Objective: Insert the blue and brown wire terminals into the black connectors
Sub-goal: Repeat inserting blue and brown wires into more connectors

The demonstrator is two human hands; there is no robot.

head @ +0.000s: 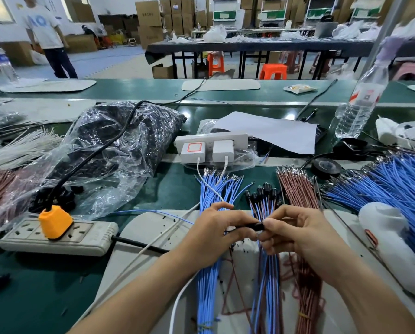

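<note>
My left hand [216, 227] and my right hand [295, 232] meet at the centre of the view, both pinching a small black connector [256, 227] between their fingertips. Which wire enters it is hidden by my fingers. Under my hands lies a bundle of loose blue wires [211, 189] at the left. A bundle of finished wires with black connectors [264, 191] on their far ends sits in the middle. Loose brown wires [298, 186] lie just to the right.
A grey power strip with an orange plug [54, 222] lies at the left. Behind it is a plastic bag of black parts [119, 138]. A white strip with chargers [211, 145], black tape [326, 167], a water bottle [360, 102], more blue wires [399, 186] and a white tool [389, 239] stand around.
</note>
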